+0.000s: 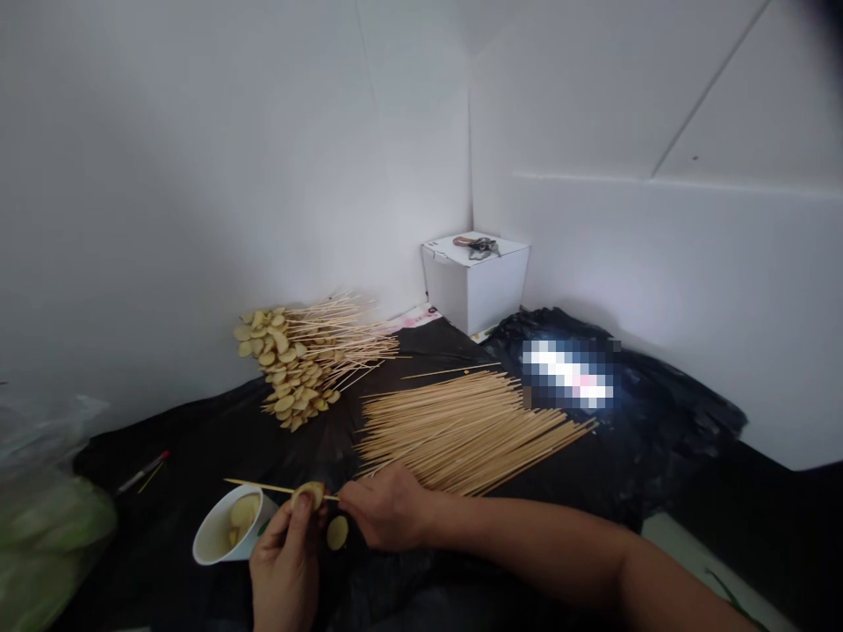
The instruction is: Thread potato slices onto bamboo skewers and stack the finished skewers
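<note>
My left hand (284, 566) pinches a pale potato slice (308, 494) that sits on a thin bamboo skewer (260, 485). My right hand (388, 509) is closed on the same skewer just right of the slice. A second slice (337, 532) shows between the two hands; what carries it is unclear. A white cup (220, 531) holding more slices stands just left of my left hand. Beyond my right hand lies a loose heap of bare skewers (461, 426). Farther back left is a pile of filled skewers (303, 360) with slices on them.
Black plastic sheeting (198, 439) covers the surface. A white box (475, 281) with small items on top stands in the wall corner. A clear bag with green contents (46, 527) is at the far left, and a pen (141, 474) lies near it.
</note>
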Demonstrator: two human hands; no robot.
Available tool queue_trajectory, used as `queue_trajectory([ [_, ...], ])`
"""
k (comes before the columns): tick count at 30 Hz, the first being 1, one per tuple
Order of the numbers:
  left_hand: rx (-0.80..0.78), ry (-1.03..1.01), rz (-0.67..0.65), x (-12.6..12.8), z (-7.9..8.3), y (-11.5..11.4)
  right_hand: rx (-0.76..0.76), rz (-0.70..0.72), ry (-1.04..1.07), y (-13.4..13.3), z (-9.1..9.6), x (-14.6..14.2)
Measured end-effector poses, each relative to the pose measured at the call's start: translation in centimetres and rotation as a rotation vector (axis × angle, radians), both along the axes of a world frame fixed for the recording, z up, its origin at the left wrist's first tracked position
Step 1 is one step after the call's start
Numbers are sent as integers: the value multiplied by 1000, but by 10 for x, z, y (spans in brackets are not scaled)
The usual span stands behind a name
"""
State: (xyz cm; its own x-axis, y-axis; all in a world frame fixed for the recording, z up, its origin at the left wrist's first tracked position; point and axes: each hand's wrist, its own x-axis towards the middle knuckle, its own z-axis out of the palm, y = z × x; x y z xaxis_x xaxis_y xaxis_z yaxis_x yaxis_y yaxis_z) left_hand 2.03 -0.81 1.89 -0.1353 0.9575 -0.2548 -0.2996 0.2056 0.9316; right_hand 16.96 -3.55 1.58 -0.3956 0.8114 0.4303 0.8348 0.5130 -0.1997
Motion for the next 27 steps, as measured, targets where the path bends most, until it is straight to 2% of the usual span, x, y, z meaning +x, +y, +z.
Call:
queue_trajectory([
  [13, 5, -31, -22, 2, -1, 1, -58, -10, -39, -1, 1, 0],
  [15, -3, -40, -12, 2, -4, 3, -70, -18, -61, -1, 9, 2],
  [18, -36, -13, -13, 0, -6, 4, -17, -37, -82, -6, 33, 19],
  [20, -28, 5, -11, 0, -6, 3, 11, -117, -70, -15, 50, 50],
  [22, -9, 3, -20, 1, -5, 3, 59, -218, -2, -29, 59, 98],
  [23, -5, -3, -22, 1, -5, 2, 90, -327, 60, -38, 59, 128],
  [25, -7, 0, -28, 3, -5, 2, 127, -556, 147, -60, 46, 192],
  [27, -1, 25, -35, 4, -6, 1, 120, -795, 169, -82, 21, 251],
])
